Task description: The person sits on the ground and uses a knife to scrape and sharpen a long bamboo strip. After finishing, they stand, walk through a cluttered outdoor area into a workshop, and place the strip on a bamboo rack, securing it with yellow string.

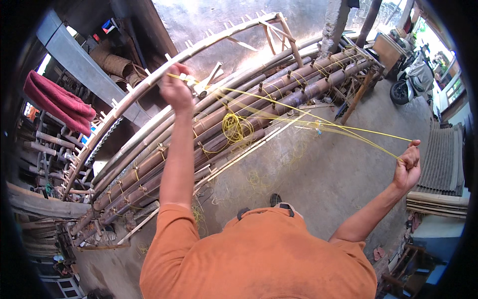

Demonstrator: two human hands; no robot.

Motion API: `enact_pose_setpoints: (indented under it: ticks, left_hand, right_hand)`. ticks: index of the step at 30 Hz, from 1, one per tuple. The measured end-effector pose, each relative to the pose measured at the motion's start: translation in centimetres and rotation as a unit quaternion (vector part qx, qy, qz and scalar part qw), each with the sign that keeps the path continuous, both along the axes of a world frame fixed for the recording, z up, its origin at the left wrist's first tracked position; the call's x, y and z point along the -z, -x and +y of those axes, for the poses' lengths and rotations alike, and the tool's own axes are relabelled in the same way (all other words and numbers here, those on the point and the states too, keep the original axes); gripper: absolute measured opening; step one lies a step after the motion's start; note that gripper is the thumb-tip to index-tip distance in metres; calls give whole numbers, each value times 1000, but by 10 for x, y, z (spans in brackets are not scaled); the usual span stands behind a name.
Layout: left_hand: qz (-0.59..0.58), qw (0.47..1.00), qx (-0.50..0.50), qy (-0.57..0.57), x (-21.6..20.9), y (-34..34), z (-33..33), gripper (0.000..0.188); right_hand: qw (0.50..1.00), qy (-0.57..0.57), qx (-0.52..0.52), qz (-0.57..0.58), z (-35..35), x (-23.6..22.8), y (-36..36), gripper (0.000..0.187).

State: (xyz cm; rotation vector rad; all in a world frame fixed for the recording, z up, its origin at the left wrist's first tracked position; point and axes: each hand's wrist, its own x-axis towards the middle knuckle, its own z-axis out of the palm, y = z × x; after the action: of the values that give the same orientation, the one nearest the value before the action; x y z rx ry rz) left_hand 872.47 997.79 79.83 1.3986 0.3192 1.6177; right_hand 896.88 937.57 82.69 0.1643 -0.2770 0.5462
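A yellow cord (318,118) stretches in several strands across the view toward my right hand (408,167). The fingers of that hand are closed on it at the far right. My left hand (177,88), blurred by motion, is raised beside the curved bamboo rail, with a short yellow strand at its curled fingers. Next to it are pale bamboo pieces (200,89), where the cord strands come together. A loose coil of yellow cord (236,127) hangs over long brown bamboo poles (249,109), which are bound side by side with yellow ties.
Pegs line the curved bamboo rail (154,77) behind the poles. A red cloth (57,102) hangs at the left. Thin strips (249,154) and loose cord (256,180) lie on the concrete floor (318,169). A motorbike (416,79) stands at the far right, near corrugated sheets (440,159).
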Motion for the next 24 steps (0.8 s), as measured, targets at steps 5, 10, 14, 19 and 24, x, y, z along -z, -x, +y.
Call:
enact_pose_setpoints:
  ticks: [5,10,14,19,24]
  left_hand:
    - [-5,813,-564,-147,-161,116,-35,55]
    - [54,381,-769,-510,-247,298,-26,33]
    - [247,694,-546,-400,-219,320,-6,16]
    - [-39,966,64,248,-136,334,47,44]
    - [89,807,-558,-171,-268,318,-55,37]
  right_hand:
    - [999,31,7,-23,3,0,-13,22]
    - [993,18,-32,-111,34,-23,-17,23]
    - [979,27,-39,-196,72,-61,-18,21]
    - [977,-1,-70,-202,109,-91,-49,17]
    - [991,-14,-69,-113,93,-59,-108,16]
